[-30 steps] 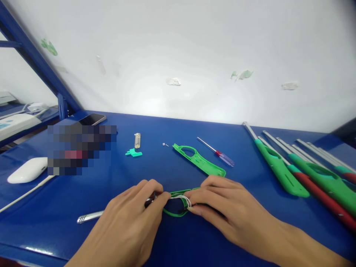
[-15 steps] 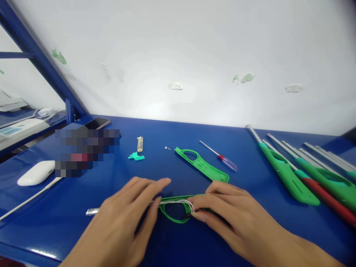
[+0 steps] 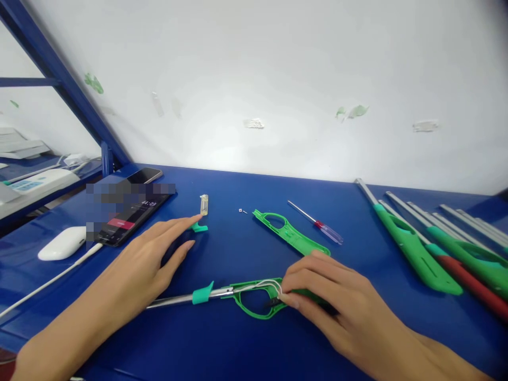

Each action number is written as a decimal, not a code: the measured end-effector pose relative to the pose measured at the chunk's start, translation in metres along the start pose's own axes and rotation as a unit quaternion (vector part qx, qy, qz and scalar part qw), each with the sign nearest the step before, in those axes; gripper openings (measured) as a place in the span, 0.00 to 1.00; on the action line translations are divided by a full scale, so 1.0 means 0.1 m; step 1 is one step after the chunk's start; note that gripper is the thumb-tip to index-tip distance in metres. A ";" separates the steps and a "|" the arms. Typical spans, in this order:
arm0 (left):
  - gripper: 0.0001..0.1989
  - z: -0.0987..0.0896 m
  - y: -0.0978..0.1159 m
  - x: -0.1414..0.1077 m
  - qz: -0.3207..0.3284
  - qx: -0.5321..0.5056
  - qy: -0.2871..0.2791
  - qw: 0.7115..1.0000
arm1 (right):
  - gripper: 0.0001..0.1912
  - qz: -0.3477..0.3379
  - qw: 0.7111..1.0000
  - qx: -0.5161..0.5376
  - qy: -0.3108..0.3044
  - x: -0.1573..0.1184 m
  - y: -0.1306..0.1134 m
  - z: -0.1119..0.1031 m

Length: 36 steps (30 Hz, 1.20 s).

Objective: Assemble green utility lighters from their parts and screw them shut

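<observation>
Partly visible (behind fingers (image 3: 189, 222)): teal piece (image 3: 201, 228).

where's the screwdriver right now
In the head view, the screwdriver lies right of centre on the blue table, beyond the right hand and just right of the loose green handle half.

Blue tabletop (image 3: 226, 251) with teal piece (image 3: 201, 228), clear capsule (image 3: 203, 205), green shell half (image 3: 293, 238), screwdriver (image 3: 318, 225), phones (image 3: 137, 210), lighters (image 3: 416, 251)
</observation>
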<state>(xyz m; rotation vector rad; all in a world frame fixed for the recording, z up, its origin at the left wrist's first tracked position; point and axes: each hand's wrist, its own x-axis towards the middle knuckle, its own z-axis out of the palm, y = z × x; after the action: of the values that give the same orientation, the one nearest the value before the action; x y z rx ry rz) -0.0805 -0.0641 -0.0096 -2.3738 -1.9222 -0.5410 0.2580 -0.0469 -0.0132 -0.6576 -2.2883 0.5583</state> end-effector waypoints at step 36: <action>0.16 -0.06 1.12 -0.22 0.034 -0.225 0.083 0.970 | 0.05 -0.001 1.000 -0.007 0.028 0.03 -0.05 -0.02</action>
<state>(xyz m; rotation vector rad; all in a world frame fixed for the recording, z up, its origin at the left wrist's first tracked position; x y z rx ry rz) 0.0206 -0.1120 0.0109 -2.5225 -1.7878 -1.2430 0.2567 -0.0486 -0.0076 -0.6680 -2.2424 0.5175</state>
